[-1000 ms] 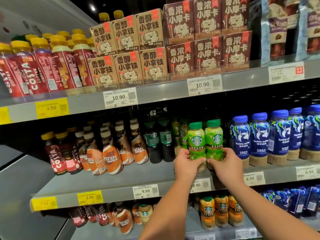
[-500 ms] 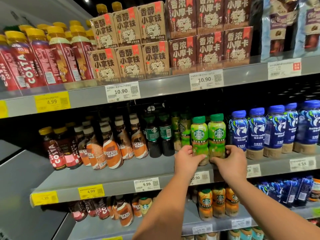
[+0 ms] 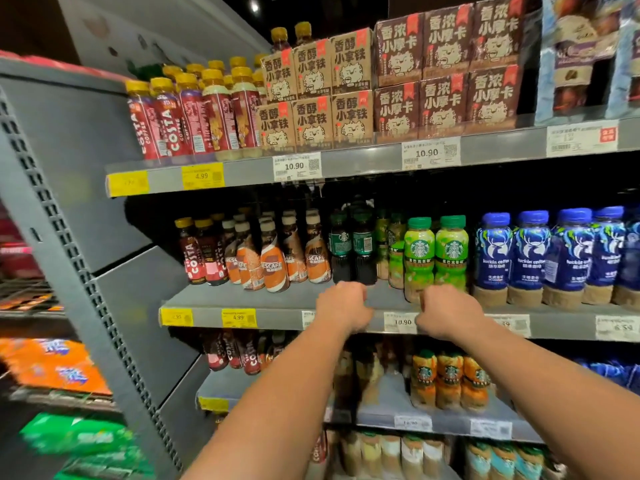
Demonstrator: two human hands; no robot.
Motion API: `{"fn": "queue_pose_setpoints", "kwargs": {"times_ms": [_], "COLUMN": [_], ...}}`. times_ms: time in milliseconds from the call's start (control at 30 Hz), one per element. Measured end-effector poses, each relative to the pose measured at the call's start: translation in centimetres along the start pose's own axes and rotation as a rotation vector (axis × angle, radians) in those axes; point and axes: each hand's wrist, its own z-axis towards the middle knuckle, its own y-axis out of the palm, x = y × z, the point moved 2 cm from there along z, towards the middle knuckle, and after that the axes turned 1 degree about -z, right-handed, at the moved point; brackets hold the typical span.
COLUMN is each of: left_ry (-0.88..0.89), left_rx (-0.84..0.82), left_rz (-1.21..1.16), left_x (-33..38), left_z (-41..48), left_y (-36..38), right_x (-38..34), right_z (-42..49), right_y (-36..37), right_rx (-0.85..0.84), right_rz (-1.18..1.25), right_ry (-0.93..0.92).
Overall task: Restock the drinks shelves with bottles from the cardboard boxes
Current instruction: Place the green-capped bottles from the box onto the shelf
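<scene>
The green bottles (image 3: pixel 419 258) are stood upright on the shelf (image 3: pixel 242 299), just above and behind the right hand (image 3: pixel 446 313). The left hand (image 3: pixel 343 306) is placed farther left. Both hands are curled, with nothing held.

The shelves (image 3: pixel 284 299) at the centre look like matt grey painted metal, as does the perforated upright (image 3: pixel 69 271) on the left. The green bottles (image 3: pixel 436 258) at centre right are glossy plastic with shiny film labels. The cartons (image 3: pixel 311 123) at upper centre look like matt brown card. The price tags (image 3: pixel 296 166) are paper.
</scene>
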Motion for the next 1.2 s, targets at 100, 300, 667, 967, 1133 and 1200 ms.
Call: {"fn": "queue_pose_setpoints", "kwargs": {"times_ms": [100, 300, 667, 967, 1133, 1200], "left_ry": [-0.060, -0.093, -0.013, 0.007, 0.010, 0.023], "left_rx": [-0.013, -0.029, -0.083, -0.252, -0.340, -0.367], "left_rz": [0.093, 0.097, 0.037, -0.007, -0.029, -0.045], "left_x": [-0.9, -2.7, -9.3, -13.4, -14.6, -15.0], "left_z": [-2.9, -9.0, -22.9, -31.9, -35.3, -36.4], "left_y": [-0.8, -1.1, 0.0, 7.4, 14.5, 17.8], "right_x": [-1.5, -4.2, -12.3, -15.5, -14.3, -13.3], "right_z": [-1.9, -7.0, -20.2, -29.7, -33.0, -33.9], "right_y": [-0.5, -0.5, 2.7, 11.5, 18.5, 21.4], "right_rx": [-0.019, -0.064, -0.106, -0.272, -0.373, -0.412], "right_rz": [-0.046, -0.022, -0.027, 0.008, -0.003, -0.003], "right_ry": [-0.071, -0.101, -0.054, -0.022, 0.009, 0.034]}}
